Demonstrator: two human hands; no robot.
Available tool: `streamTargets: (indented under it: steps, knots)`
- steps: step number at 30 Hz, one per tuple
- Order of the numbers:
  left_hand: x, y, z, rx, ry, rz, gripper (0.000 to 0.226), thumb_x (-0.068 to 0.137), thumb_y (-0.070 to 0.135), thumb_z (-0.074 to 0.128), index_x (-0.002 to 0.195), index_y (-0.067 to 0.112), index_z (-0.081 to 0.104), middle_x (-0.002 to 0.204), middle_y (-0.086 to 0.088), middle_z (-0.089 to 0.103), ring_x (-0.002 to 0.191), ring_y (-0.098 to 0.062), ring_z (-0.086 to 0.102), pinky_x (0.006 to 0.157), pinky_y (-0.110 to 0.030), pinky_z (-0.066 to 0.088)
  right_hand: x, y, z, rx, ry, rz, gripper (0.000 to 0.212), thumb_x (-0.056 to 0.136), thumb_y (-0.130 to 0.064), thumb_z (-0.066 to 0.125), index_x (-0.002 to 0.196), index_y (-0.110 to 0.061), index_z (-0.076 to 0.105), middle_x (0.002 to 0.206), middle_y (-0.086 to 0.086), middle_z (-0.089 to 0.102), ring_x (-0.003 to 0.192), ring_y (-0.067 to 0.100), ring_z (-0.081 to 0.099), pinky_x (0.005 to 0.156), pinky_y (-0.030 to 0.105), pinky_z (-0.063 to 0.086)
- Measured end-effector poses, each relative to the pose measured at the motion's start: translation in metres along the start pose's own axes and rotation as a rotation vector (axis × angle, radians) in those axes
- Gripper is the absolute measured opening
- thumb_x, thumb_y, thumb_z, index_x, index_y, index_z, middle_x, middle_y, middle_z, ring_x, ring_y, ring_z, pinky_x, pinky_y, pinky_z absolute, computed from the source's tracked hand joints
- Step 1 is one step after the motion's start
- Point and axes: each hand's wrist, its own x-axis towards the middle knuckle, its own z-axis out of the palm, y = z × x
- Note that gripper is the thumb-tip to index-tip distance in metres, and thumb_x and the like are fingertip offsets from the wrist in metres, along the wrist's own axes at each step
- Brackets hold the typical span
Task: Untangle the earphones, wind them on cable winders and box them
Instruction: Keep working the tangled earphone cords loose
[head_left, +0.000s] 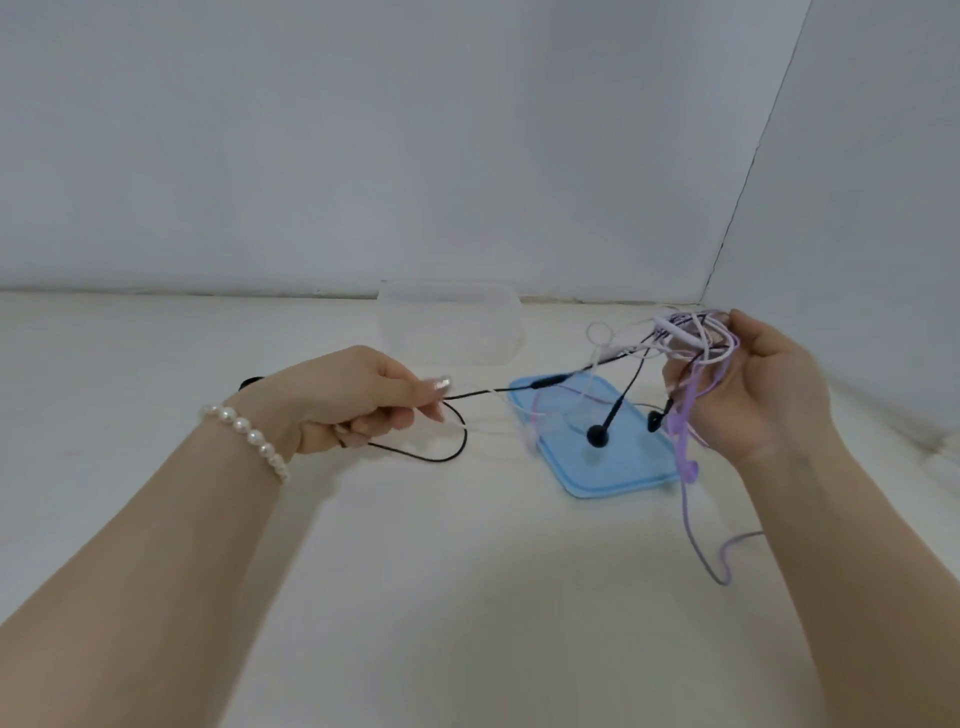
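Observation:
My right hand (763, 384) holds up a tangled bunch of earphone cables (691, 338), purple, white and black, above the table at the right. Out of the bunch a black cable (493, 391) runs leftward to my left hand (358, 400), which pinches it between thumb and fingers; a black loop hangs below that hand. Two black earbuds (597, 434) dangle over the blue lid (597, 441). A purple cable (696, 540) trails down from the bunch onto the table. The clear plastic box (451, 322) stands open behind, near the wall.
The white table (415, 571) meets a white wall at the back and a side wall at the right. A pearl bracelet (249, 436) is on my left wrist. No cable winder is in view.

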Motion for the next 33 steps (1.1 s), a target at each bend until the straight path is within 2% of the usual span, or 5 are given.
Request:
streamTargets:
  steps: [4, 11, 22, 28, 33]
  knots:
    - [0.001, 0.003, -0.010, -0.175, 0.224, 0.010, 0.064, 0.058, 0.070, 0.056, 0.070, 0.007, 0.060, 0.047, 0.007, 0.025, 0.039, -0.008, 0.017, 0.038, -0.019, 0.011, 0.001, -0.004, -0.004, -0.070, 0.030, 0.023, 0.039, 0.021, -0.004, 0.083, 0.054, -0.010, 0.063, 0.059, -0.002, 0.061, 0.051, 0.014, 0.062, 0.054, 0.021, 0.050]
    - [0.013, -0.003, -0.016, -0.404, 0.554, 0.141, 0.036, 0.079, 0.035, 0.071, 0.068, 0.021, 0.040, 0.052, 0.006, 0.032, 0.043, -0.010, 0.024, 0.044, -0.021, 0.021, -0.005, 0.003, 0.008, -0.088, 0.030, 0.118, 0.020, 0.039, -0.014, 0.077, 0.055, -0.009, 0.065, 0.058, -0.005, 0.062, 0.051, 0.010, 0.062, 0.053, 0.022, 0.055]
    - [0.022, -0.013, -0.014, 0.353, 0.888, 0.022, 0.046, 0.082, 0.056, 0.056, 0.059, 0.017, 0.047, 0.063, 0.001, 0.053, 0.088, -0.031, 0.053, 0.084, -0.036, 0.031, -0.007, 0.008, 0.012, -0.351, -0.072, 0.197, 0.025, 0.050, -0.009, 0.083, 0.074, -0.009, 0.073, 0.070, 0.000, 0.065, 0.061, 0.009, 0.062, 0.063, 0.020, 0.053]
    - [0.021, -0.014, -0.025, 0.599, 0.996, -0.076, 0.042, 0.081, 0.064, 0.051, 0.070, 0.024, 0.053, 0.097, -0.008, 0.056, 0.114, -0.033, 0.037, 0.087, -0.039, 0.026, -0.010, 0.012, 0.013, -1.399, 0.113, -0.133, 0.017, 0.088, 0.001, 0.057, 0.079, -0.010, 0.066, 0.061, 0.006, 0.061, 0.035, 0.012, 0.055, 0.037, 0.016, 0.043]
    - [0.020, -0.017, -0.033, 0.640, 1.039, -0.102, 0.044, 0.080, 0.066, 0.052, 0.079, 0.022, 0.057, 0.106, -0.015, 0.055, 0.115, -0.035, 0.036, 0.089, -0.041, 0.028, -0.009, 0.004, 0.007, -1.633, 0.156, -0.240, 0.004, 0.083, -0.010, 0.067, 0.081, -0.009, 0.069, 0.060, 0.007, 0.061, 0.028, 0.004, 0.039, 0.038, 0.017, 0.033]
